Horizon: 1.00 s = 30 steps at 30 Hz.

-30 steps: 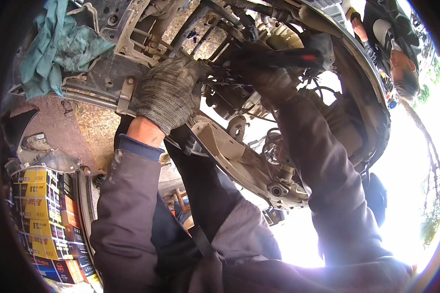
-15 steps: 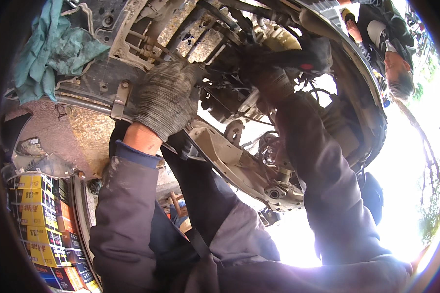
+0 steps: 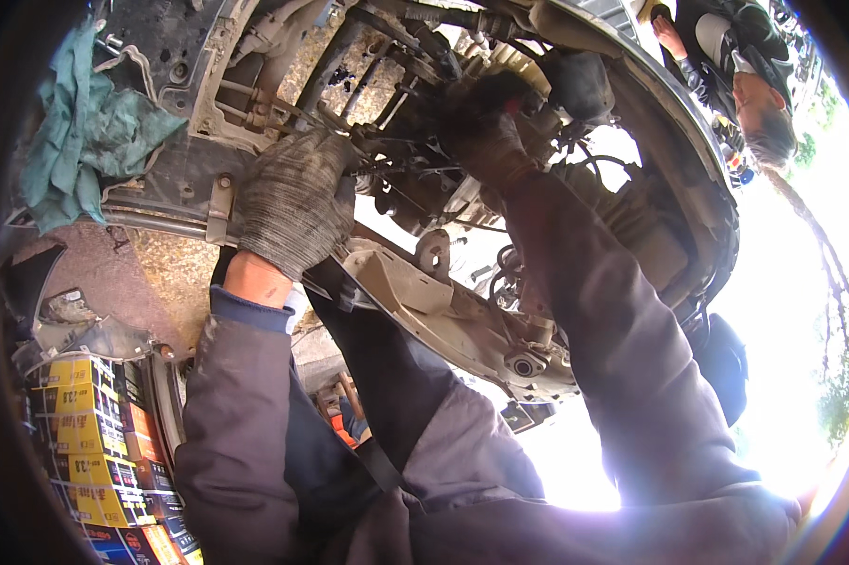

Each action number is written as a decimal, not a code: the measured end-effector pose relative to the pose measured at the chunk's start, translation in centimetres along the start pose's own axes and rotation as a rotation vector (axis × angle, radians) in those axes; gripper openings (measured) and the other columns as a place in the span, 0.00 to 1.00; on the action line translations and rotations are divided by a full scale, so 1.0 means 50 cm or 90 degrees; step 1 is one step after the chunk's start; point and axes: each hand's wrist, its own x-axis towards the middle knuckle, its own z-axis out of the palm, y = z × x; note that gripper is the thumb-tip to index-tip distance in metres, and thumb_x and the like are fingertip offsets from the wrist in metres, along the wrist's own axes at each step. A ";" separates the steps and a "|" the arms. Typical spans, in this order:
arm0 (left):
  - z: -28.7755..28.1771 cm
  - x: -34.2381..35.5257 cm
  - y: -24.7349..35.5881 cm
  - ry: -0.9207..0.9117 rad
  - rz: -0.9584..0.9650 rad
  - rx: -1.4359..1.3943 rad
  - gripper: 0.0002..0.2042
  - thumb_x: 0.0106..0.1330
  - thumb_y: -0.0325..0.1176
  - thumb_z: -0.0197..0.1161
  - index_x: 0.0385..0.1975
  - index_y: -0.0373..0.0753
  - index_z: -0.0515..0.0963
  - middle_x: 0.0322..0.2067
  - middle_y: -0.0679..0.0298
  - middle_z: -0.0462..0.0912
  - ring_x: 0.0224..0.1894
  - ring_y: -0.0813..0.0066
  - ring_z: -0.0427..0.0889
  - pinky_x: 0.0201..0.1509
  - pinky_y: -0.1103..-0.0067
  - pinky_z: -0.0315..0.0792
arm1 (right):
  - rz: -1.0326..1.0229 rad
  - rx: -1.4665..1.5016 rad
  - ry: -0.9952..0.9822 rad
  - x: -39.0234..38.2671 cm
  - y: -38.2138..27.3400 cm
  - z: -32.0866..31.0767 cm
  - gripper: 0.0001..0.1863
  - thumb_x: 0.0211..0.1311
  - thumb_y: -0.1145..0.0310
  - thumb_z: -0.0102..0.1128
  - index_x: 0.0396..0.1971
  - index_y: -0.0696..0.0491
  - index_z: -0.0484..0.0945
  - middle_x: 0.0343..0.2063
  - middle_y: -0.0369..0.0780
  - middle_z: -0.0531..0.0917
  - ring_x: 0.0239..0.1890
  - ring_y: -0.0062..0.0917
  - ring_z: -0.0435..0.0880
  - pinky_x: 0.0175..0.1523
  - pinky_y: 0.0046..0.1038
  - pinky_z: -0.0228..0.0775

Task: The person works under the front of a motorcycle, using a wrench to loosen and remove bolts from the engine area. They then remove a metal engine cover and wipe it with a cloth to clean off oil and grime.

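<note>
My left hand (image 3: 291, 202), in a grey knitted glove with bare wrist showing, is closed over parts of the vehicle underbody; what its fingers hold is hidden. Right of it, my right hand (image 3: 486, 132), in a dark glove, is closed round a dark tool (image 3: 511, 102) with a red mark, among shadowed hoses and rods (image 3: 392, 118); the tool's tip cannot be made out. A pale, dirty metal arm (image 3: 415, 292) runs below both hands. A metal bracket (image 3: 220, 209) is beside my left hand.
A teal rag (image 3: 86, 141) hangs at upper left. Stacked yellow and orange boxes (image 3: 86, 443) stand at lower left, near loose dark panels (image 3: 57, 292). A co-worker in dark clothing (image 3: 754, 85) is at upper right. A curved body edge (image 3: 688, 169) bounds the right side.
The red-marked tool has swung from pointing right to a shorter, angled outline, its red mark moving left and up. My right hand has moved slightly up-left; my left hand keeps its hold.
</note>
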 end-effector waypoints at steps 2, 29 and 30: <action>0.004 0.000 -0.004 0.003 0.007 -0.017 0.09 0.51 0.27 0.63 0.34 0.38 0.80 0.34 0.55 0.80 0.40 0.53 0.79 0.48 0.62 0.73 | 0.022 0.141 0.044 0.005 -0.013 -0.008 0.18 0.64 0.53 0.56 0.37 0.54 0.80 0.33 0.48 0.83 0.36 0.41 0.83 0.41 0.38 0.74; 0.008 0.057 0.001 -0.013 0.004 0.043 0.12 0.55 0.25 0.64 0.41 0.41 0.80 0.38 0.56 0.82 0.43 0.54 0.80 0.48 0.64 0.74 | 0.415 0.652 0.100 -0.108 -0.177 -0.204 0.11 0.60 0.71 0.65 0.40 0.61 0.80 0.31 0.42 0.85 0.31 0.23 0.85 0.33 0.25 0.78; 0.004 0.058 0.002 0.001 0.022 0.045 0.12 0.55 0.25 0.64 0.41 0.41 0.80 0.37 0.56 0.82 0.43 0.54 0.81 0.48 0.64 0.74 | 0.433 0.614 0.083 -0.109 -0.161 -0.207 0.11 0.61 0.70 0.65 0.40 0.61 0.80 0.30 0.42 0.85 0.29 0.22 0.85 0.32 0.24 0.78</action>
